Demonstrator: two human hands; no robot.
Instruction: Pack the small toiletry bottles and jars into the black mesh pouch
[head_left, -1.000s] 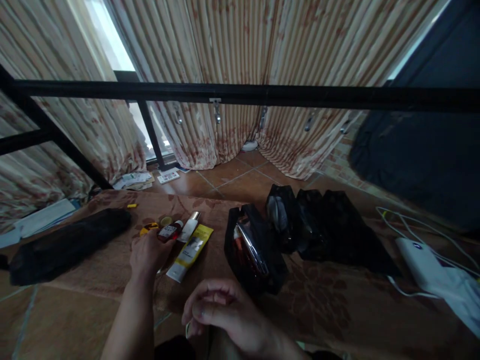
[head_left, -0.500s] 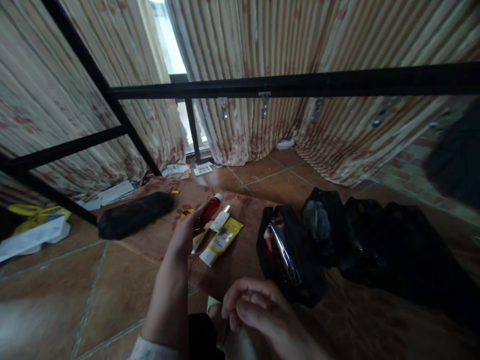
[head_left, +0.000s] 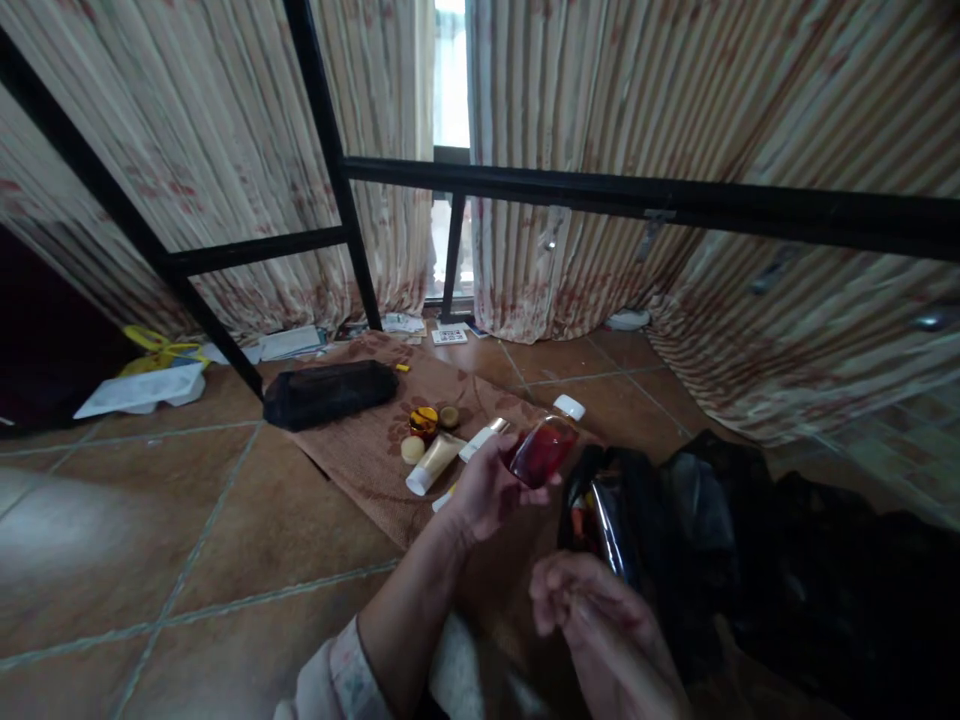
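Note:
My left hand is closed around a clear bottle of red liquid with a white cap, tilted above the mat. Beneath and left of it lie a cream-coloured tube, a white tube with a shiny cap, and a yellow tube mostly hidden behind my hand. An amber jar and two small round lids or jars sit close by. My right hand hovers at lower centre, its fingers curled in towards the thumb, and nothing shows in them. Just beyond it stands an open black bag holding a shiny dark item.
A black mesh pouch lies on the brown mat. Dark bags fill the right side. A black metal frame crosses in front of striped curtains. Papers and a white tray rest on the tiled floor.
My left hand has lifted the red bottle off the group of items and moved it right, towards the open bag. My right hand stays low with curled fingers. The view has turned left.

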